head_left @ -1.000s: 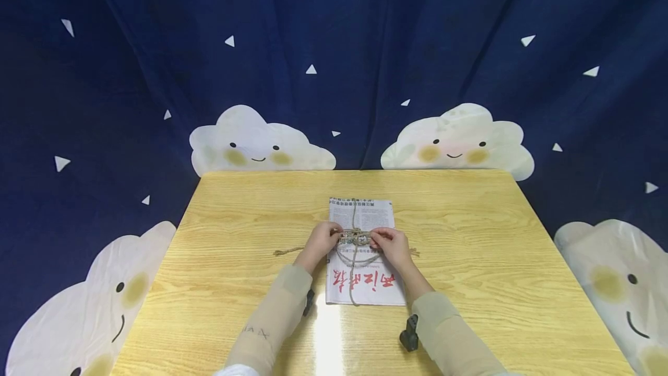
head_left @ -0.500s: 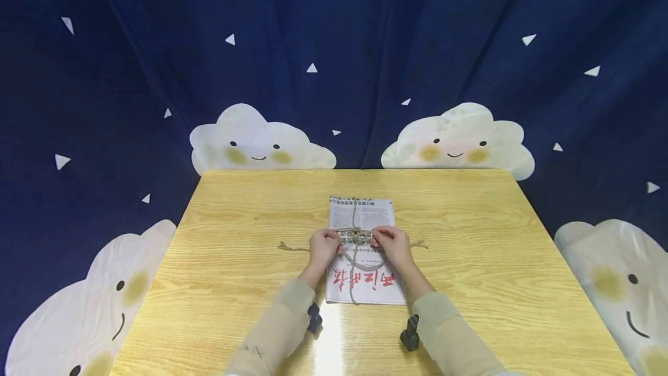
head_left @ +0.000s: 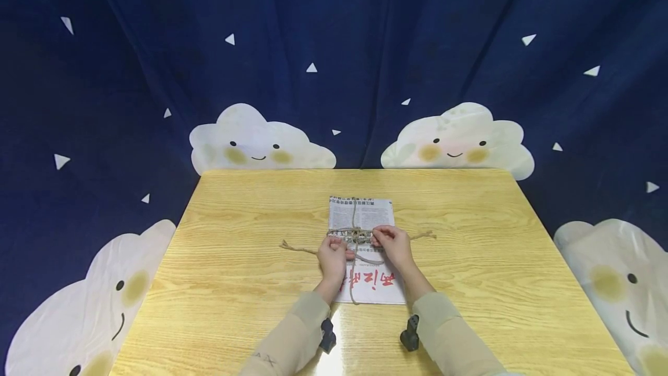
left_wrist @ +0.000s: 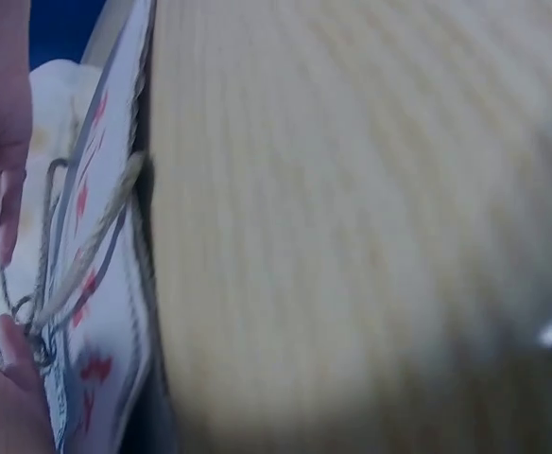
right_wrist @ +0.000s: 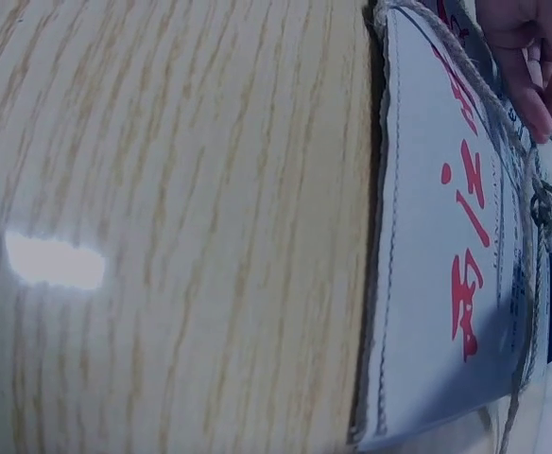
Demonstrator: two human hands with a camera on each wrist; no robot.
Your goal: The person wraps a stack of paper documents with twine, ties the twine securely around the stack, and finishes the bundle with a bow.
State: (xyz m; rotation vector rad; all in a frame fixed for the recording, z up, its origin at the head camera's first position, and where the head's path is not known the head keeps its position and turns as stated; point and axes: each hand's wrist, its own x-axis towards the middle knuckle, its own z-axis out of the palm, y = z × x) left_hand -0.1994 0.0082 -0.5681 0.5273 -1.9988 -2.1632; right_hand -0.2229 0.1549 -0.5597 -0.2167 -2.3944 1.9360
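Note:
A folded newspaper bundle (head_left: pixel 369 292) with red lettering lies on the table. Twine (head_left: pixel 354 213) crosses it lengthwise and sideways, with a knot (right_wrist: pixel 543 203) in the middle. My left hand (head_left: pixel 333 257) is bent over the bundle's left side, its thumb and fingers pinching the twine just left of the knot. On the other side my right hand (head_left: pixel 394 243) pinches a twine loop between thumb and fingertips; in the left wrist view the right hand (left_wrist: pixel 2 123) has strands at its fingertips. A slack curve of twine hangs below the knot, and loose frayed ends stick out left and right.
The wooden table (head_left: pixel 240 213) reaches out around the bundle on all sides. Behind it hangs a dark blue curtain (head_left: pixel 282 4) with white triangles and smiling clouds. A black wrist camera (head_left: pixel 410 332) sits at the right cuff.
My left hand has come nearer and rightward, from the bundle's left edge to below the knot, its thumb reaching inward. The right hand stays almost in place. The right loose end reaches farther out.

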